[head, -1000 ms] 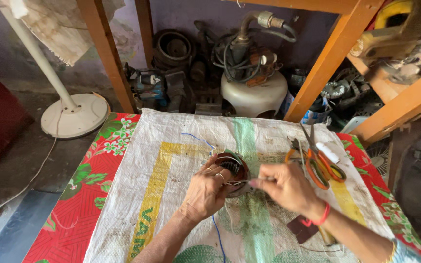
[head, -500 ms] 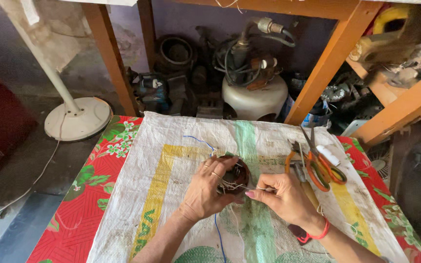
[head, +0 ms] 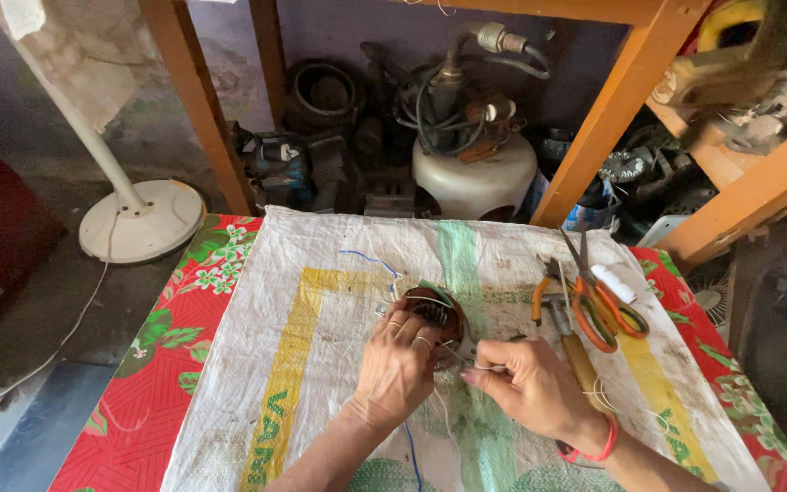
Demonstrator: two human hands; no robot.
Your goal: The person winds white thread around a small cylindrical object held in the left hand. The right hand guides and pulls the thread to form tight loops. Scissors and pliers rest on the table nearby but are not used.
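Observation:
My left hand [head: 396, 366] grips a round copper-wound motor coil [head: 435, 312] that rests on a white woven sack [head: 321, 301] spread over the table. Two rings show on its fingers. My right hand [head: 528, 386] sits just right of the coil, its thumb and fingers pinched on a thin pale thread or wire [head: 468, 363] that runs to the coil. A red band circles that wrist. A blue wire [head: 368, 259] trails from the coil toward the far side, and another blue strand passes under my left forearm.
Orange-handled scissors [head: 599, 299], pliers [head: 546, 290] and a yellow-handled tool [head: 577, 357] lie to the right of my hands. A red floral cloth [head: 170, 346] lies under the sack. Orange wooden legs [head: 202, 109], a white pump [head: 474, 173] and a fan base [head: 141, 219] stand beyond.
My right hand has drawn back from the coil toward me, pulling the thin thread with it. My left hand keeps its hold on the coil. The view has shifted slightly.

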